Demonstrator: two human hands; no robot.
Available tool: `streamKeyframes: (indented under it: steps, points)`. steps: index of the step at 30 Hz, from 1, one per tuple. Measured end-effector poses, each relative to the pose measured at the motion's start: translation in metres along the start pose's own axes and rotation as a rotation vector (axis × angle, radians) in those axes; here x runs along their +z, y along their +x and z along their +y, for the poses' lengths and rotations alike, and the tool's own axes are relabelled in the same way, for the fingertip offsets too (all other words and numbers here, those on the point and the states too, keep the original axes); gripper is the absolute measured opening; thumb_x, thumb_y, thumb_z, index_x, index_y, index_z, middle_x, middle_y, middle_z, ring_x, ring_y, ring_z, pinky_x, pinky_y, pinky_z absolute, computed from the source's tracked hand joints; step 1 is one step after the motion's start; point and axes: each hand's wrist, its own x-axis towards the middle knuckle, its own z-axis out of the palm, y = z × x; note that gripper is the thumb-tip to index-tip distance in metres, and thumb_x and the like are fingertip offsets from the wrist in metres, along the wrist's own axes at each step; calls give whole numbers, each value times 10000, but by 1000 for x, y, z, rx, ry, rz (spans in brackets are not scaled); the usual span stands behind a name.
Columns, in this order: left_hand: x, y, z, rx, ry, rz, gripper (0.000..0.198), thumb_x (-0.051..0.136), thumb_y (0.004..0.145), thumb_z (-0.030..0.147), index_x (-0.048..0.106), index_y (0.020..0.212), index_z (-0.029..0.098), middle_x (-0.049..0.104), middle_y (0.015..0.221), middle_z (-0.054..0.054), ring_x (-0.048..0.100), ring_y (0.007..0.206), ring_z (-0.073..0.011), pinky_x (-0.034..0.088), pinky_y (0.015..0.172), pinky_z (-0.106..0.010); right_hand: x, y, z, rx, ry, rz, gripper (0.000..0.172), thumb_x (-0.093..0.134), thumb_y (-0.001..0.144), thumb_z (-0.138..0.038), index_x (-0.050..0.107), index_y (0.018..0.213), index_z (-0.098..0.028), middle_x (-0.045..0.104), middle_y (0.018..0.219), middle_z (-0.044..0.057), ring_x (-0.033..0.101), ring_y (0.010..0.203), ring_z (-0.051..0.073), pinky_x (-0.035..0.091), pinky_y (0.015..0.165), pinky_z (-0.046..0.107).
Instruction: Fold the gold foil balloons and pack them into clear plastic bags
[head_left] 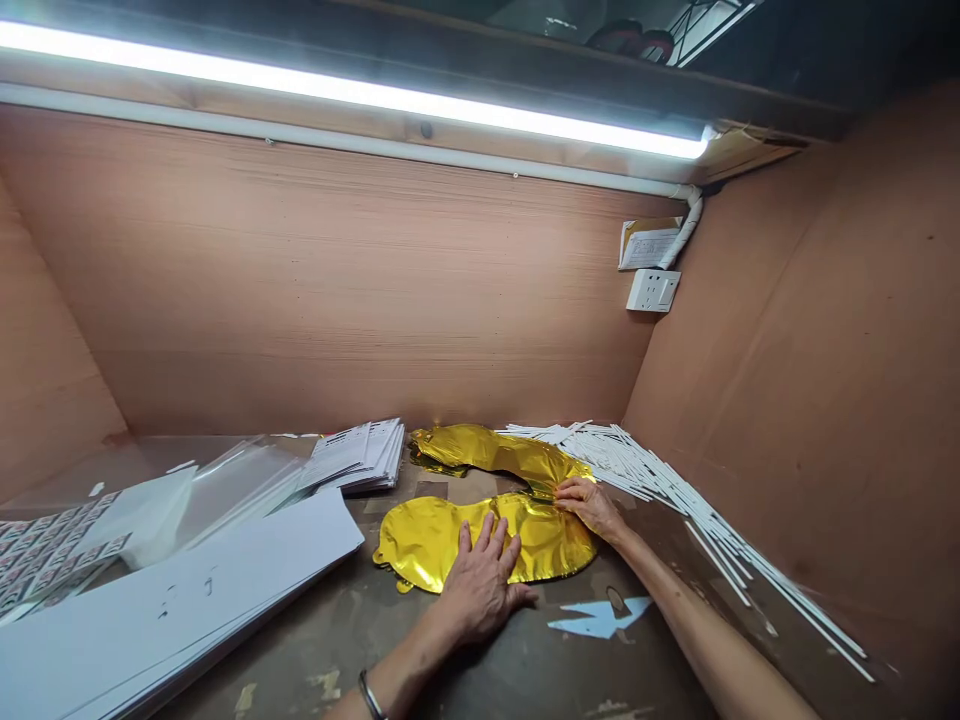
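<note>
A shiny gold foil balloon (pixel 420 535) lies flat and wrinkled on the dark tabletop. Its curved front part spreads under my hands, and more gold foil (pixel 480 445) arches behind it; I cannot tell whether both are one piece. My left hand (pixel 484 580) rests on the front part with fingers spread and palm down. At the right side of the curve, the fingers of my right hand (pixel 589 505) are pinched on the foil's inner edge. Just in front of the foil lies a pale blue cut-out scrap (pixel 600 617).
Thin white sticks (pixel 637 465) are strewn along the back right. On the left lie a stack of white sheets (pixel 247 580), clear plastic bags (pixel 240 485), printed labels (pixel 52 550) and printed papers (pixel 360 450). Wooden walls enclose the table, with a socket (pixel 654 290) in the corner.
</note>
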Motion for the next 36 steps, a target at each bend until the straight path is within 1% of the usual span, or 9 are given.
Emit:
streamKeyframes:
  steps: [5, 8, 13, 18, 24, 27, 29, 33, 36]
  points:
    - [1, 2, 0, -2, 7, 3, 600, 228, 835, 553, 284, 1319, 203, 209, 1400, -105, 40, 1295, -290, 39, 992, -572, 7, 3, -6, 58, -1, 92, 177, 474, 742, -240, 627, 693, -168, 595, 779, 62, 531, 790, 192, 390, 739, 317]
    - [0, 2, 0, -2, 4, 1, 588, 230, 841, 538, 275, 1323, 204, 201, 1404, -102, 37, 1296, -288, 42, 994, -570, 1, 0, 1, 56, 18, 71, 169, 539, 706, -285, 640, 775, -169, 602, 888, 77, 525, 875, 208, 385, 792, 334]
    - [-6, 1, 2, -8, -21, -17, 585, 224, 841, 542, 277, 1323, 214, 195, 1406, -98, 35, 1296, -287, 38, 994, -567, -9, -12, 19, 42, 84, -28, 337, 603, 658, -336, 647, 965, -202, 578, 1114, 66, 507, 1034, 205, 373, 880, 323]
    - [-5, 3, 3, -19, -35, -27, 633, 235, 816, 592, 287, 1320, 212, 196, 1405, -104, 37, 1295, -294, 15, 995, -564, 0, -11, 16, 74, 74, 54, 172, 512, 721, -223, 674, 766, -184, 656, 892, 53, 579, 845, 178, 424, 790, 312]
    - [-17, 8, 6, -41, -55, -97, 651, 328, 778, 613, 331, 1291, 213, 273, 1373, -114, 116, 1279, -325, 81, 977, -586, 1, -5, 0, 7, -48, 114, 187, 427, 712, -93, 574, 642, -186, 578, 738, 50, 507, 786, 193, 392, 728, 311]
    - [-31, 28, 11, -109, -87, -68, 572, 352, 804, 546, 374, 1253, 191, 401, 1281, -128, 304, 1205, -314, 256, 938, -535, 0, -5, -2, -16, -101, 119, 190, 405, 681, -44, 540, 647, -174, 552, 759, 72, 481, 796, 205, 374, 746, 324]
    - [-35, 53, 12, -110, -84, 5, 527, 383, 821, 471, 360, 1258, 177, 375, 1297, -130, 318, 1197, -292, 298, 929, -483, 0, -4, 0, -16, -128, 122, 174, 413, 681, -51, 531, 648, -174, 547, 759, 72, 480, 794, 205, 369, 762, 329]
    - [-23, 111, 10, 17, -74, 96, 527, 501, 776, 399, 369, 1256, 226, 262, 1379, -86, 120, 1278, -296, 134, 983, -532, -3, 0, 10, 68, -167, 196, 121, 436, 750, -181, 554, 771, -179, 566, 851, 77, 492, 855, 216, 381, 785, 344]
    - [-4, 142, 8, 33, -175, 87, 354, 523, 751, 410, 553, 1066, 251, 468, 1236, -50, 279, 1212, -286, 118, 978, -522, -4, -7, 20, 179, -192, 291, 224, 437, 771, -258, 559, 933, -162, 546, 1040, 123, 472, 989, 248, 359, 856, 383]
